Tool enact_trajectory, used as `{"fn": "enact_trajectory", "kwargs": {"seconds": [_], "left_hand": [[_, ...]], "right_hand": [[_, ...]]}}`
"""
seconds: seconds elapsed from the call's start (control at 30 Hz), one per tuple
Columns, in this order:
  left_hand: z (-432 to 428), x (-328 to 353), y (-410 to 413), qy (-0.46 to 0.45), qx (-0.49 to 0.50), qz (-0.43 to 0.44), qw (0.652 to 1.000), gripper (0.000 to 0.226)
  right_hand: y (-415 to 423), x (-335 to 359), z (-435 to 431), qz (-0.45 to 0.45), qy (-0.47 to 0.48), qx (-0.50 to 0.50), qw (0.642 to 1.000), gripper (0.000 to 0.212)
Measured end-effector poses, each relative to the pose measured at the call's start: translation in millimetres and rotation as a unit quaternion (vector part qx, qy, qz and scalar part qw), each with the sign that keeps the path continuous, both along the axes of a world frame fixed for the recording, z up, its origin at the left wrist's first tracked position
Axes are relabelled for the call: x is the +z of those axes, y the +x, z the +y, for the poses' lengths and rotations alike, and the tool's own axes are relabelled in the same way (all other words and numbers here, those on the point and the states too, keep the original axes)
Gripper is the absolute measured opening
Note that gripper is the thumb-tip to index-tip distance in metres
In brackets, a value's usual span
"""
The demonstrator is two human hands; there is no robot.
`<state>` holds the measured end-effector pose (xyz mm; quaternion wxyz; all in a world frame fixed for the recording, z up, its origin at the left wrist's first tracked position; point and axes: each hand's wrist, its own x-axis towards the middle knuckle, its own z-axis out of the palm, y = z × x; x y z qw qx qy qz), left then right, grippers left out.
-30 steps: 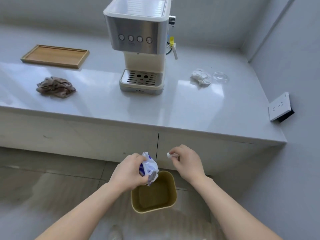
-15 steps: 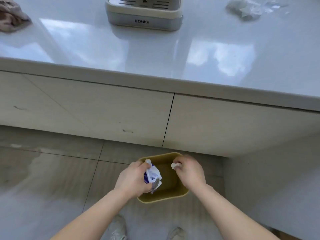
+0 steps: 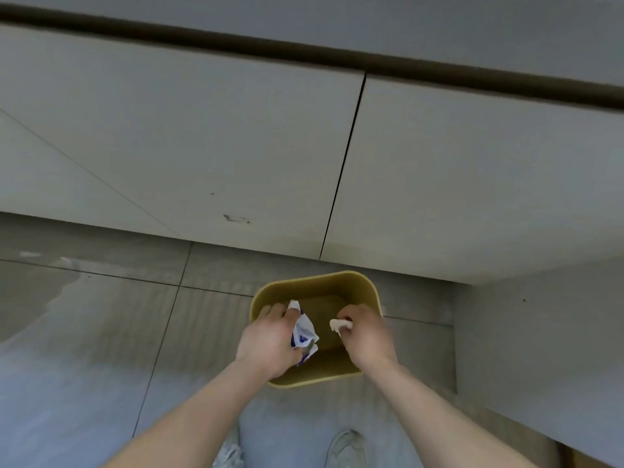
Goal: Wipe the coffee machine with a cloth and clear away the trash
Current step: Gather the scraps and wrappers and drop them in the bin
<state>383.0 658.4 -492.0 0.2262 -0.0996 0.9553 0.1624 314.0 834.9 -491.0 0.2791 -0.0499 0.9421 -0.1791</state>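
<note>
A small olive-yellow trash bin (image 3: 320, 281) stands on the tiled floor against the cabinet front. My left hand (image 3: 270, 339) grips a crumpled white and blue wrapper (image 3: 304, 332) over the bin's left side. My right hand (image 3: 366, 332) pinches a small white scrap (image 3: 337, 324) over the bin's right side. Both hands hover just above the bin's opening. The coffee machine and the cloth are out of view.
White cabinet doors (image 3: 202, 146) fill the upper half, with the counter's dark underside edge (image 3: 337, 52) across the top. A grey wall panel (image 3: 540, 349) stands at the right. My shoes (image 3: 346, 449) are on the floor just behind the bin.
My view has tilted down from the counter to the floor. Both hands have lowered with their trash to just over the bin's opening; the coffee machine and cloth have left the view.
</note>
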Motion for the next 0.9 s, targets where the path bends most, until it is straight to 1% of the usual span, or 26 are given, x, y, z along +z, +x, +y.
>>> {"fn": "enact_trajectory", "kwargs": {"seconds": [0.1, 0.2, 0.3, 0.47, 0.7, 0.9], "left_hand": [[-0.9, -8.1, -1.3, -0.009, -0.019, 0.001, 1.0, 0.07], [-0.3, -11.4, -1.4, -0.016, -0.047, -0.013, 0.999, 0.081], [-3.9, -9.2, -0.2, -0.016, -0.04, -0.027, 0.999, 0.09], [-15.9, 7.5, -1.6, -0.014, -0.051, 0.002, 0.999, 0.082], [-22.7, 25.9, -6.0, -0.037, -0.06, 0.003, 0.998, 0.075], [-28.4, 41.6, -6.3, -0.048, -0.063, 0.022, 0.997, 0.069]], "right_hand": [[-4.1, -5.3, 0.6, -0.003, -0.005, -0.006, 1.0, 0.009], [-6.7, -6.5, 0.1, -0.011, -0.01, -0.004, 1.0, 0.021], [-7.6, -4.8, 0.1, -0.013, -0.01, -0.011, 1.0, 0.017], [-11.3, 2.4, -1.6, -0.01, -0.014, -0.001, 1.0, 0.023], [-14.0, 16.1, -12.2, 0.003, -0.014, 0.022, 1.0, 0.033], [-9.5, 30.6, -13.6, 0.019, -0.008, 0.054, 0.998, 0.036]]}}
